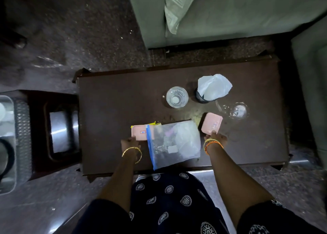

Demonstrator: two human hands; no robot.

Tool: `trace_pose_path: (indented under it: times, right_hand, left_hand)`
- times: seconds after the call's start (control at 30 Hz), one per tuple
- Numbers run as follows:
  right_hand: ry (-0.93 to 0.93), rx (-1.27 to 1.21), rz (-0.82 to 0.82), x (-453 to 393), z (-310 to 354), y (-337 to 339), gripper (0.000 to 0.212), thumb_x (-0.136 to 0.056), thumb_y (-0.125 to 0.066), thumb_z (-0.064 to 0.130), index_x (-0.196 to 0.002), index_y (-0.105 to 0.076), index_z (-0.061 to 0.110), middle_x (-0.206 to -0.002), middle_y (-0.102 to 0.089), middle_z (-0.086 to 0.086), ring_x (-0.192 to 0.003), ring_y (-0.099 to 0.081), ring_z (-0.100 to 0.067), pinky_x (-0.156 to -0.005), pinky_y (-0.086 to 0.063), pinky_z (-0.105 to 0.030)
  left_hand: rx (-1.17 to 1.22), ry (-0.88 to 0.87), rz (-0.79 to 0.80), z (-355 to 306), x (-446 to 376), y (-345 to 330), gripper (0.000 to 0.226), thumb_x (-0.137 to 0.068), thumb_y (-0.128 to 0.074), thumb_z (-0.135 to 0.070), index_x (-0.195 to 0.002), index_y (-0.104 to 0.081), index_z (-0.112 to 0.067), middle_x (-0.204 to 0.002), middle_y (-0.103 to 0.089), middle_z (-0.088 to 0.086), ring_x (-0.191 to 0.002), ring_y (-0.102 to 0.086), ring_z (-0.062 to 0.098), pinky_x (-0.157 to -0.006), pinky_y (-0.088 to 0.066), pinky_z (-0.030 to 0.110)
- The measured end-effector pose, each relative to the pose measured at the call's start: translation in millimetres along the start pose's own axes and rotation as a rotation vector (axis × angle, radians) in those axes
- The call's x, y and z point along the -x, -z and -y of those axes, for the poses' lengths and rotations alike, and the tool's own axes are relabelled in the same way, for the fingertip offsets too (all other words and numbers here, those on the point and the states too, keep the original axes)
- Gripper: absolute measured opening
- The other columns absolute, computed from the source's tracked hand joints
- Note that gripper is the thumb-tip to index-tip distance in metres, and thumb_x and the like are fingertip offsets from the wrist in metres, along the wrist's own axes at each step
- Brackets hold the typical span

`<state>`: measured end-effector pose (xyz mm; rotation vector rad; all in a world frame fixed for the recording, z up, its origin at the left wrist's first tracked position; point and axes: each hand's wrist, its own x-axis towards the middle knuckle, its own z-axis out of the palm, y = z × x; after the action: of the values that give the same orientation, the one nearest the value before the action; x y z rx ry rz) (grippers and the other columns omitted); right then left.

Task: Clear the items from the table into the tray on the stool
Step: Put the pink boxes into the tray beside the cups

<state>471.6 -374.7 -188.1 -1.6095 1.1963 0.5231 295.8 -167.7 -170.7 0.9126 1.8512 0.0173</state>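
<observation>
On the dark brown table (109,109) a flat pink box (139,132) lies on something yellow, and my left hand (130,142) grips its near edge. A second pink box (211,123) lies to the right, tilted, with my right hand (215,138) holding its near corner. Between my hands lies a clear zip bag (175,142) with a blue seal and small items inside. Farther back stand a clear glass (177,97), a black mesh cup holding a white plastic bag (213,88) and another clear glass (238,110). The steel tray (8,180) sits at the far left on the dark stool (37,154).
A grey-green sofa (247,17) with a pale cushion (174,7) stands beyond the table. Another seat edge (311,85) is on the right. Dark speckled floor (79,30) surrounds the table. My patterned dress (169,203) is at the near edge.
</observation>
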Motion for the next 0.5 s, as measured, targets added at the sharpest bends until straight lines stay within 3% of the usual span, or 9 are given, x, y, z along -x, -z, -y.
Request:
trace_pose_path:
  times: [0.1, 0.23, 0.33, 0.4, 0.5]
  right_hand:
    - [0.056, -0.009, -0.037, 17.0, 4.2, -0.9, 0.006, -0.091, -0.051, 0.005, -0.089, -0.046, 0.006, -0.066, -0.052, -0.009, -0.05, -0.05, -0.015, -0.034, -0.042, -0.018]
    - [0.178, 0.085, -0.058, 53.4, -0.5, -3.0, 0.003, -0.089, -0.053, 0.006, -0.09, -0.05, 0.006, -0.083, -0.058, -0.019, -0.057, -0.055, -0.025, -0.05, -0.04, -0.027]
    - [0.292, 0.163, -0.031, 79.2, -15.9, -9.3, 0.017, -0.088, -0.054, 0.009, -0.076, -0.044, 0.016, -0.09, -0.063, -0.024, -0.076, -0.059, -0.032, -0.06, -0.045, -0.035]
    - [0.407, 0.254, 0.032, 99.8, -33.4, -18.3, 0.008, -0.086, -0.056, 0.017, -0.081, -0.051, 0.021, -0.089, -0.066, -0.026, -0.078, -0.062, -0.034, -0.071, -0.05, -0.045]
    - [0.57, 0.44, 0.275, 153.9, -50.5, -36.7, 0.012, -0.08, -0.058, 0.03, -0.076, -0.052, 0.04, -0.086, -0.068, -0.024, -0.079, -0.064, -0.04, -0.075, -0.052, -0.053]
  left_hand:
    - [0.038, -0.037, -0.064, -8.3, 9.2, 13.4, 0.014, -0.093, -0.049, -0.011, -0.096, -0.035, -0.007, -0.097, -0.049, 0.015, -0.075, -0.053, 0.025, -0.06, -0.049, 0.035]
    - [0.176, -0.016, -0.079, -9.8, 14.3, 39.1, 0.006, -0.098, -0.039, -0.012, -0.099, -0.033, -0.012, -0.112, -0.049, 0.014, -0.096, -0.045, 0.021, -0.067, -0.055, 0.039]
    - [0.249, -0.039, -0.131, -9.3, 14.5, 59.6, 0.008, -0.096, -0.041, -0.014, -0.098, -0.034, -0.011, -0.104, -0.047, 0.012, -0.085, -0.048, 0.022, -0.066, -0.054, 0.038]
    - [0.263, -0.093, -0.135, -8.3, 12.7, 76.5, 0.011, -0.095, -0.044, -0.015, -0.096, -0.034, -0.01, -0.101, -0.049, 0.012, -0.081, -0.051, 0.024, -0.069, -0.052, 0.039]
    - [0.261, -0.172, -0.071, -9.0, 10.2, 104.8, 0.011, -0.094, -0.045, -0.016, -0.092, -0.035, -0.015, -0.097, -0.052, 0.011, -0.083, -0.053, 0.025, -0.062, -0.052, 0.033]
